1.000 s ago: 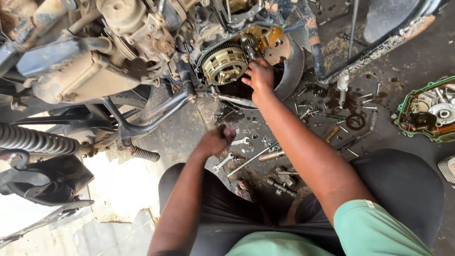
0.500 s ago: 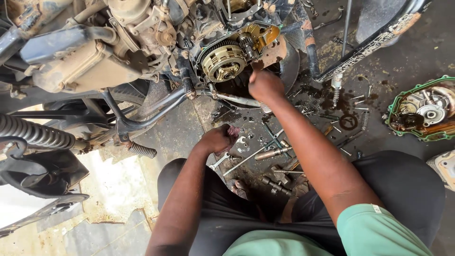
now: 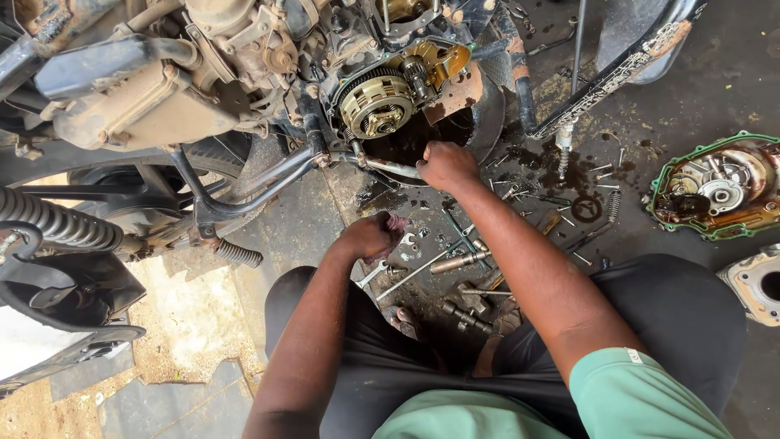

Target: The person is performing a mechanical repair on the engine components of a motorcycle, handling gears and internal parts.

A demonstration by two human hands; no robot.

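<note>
Brass-coloured and grimy, the clutch assembly (image 3: 375,104) sits exposed in the open side of the motorcycle engine (image 3: 244,65), just above and to the left of the right hand (image 3: 447,165). That hand is curled into a fist below the clutch, at the end of a metal rod (image 3: 390,167) that runs along the bottom of the engine; whether the fingers truly grip the rod cannot be told. The left hand (image 3: 367,237) lies lower and nearer the person, closed around a reddish rag (image 3: 396,224), well apart from the clutch and just above a scatter of tools on the oily concrete floor (image 3: 691,89). Among these are a spanner (image 3: 388,262) just beside the left hand, a cylindrical socket (image 3: 459,262) and several bolts and springs. Off to the right, clear of both hands, rests the removed engine cover (image 3: 715,189) with its green gasket rim. At the left edge a coiled black shock spring (image 3: 57,223) shows.
</note>
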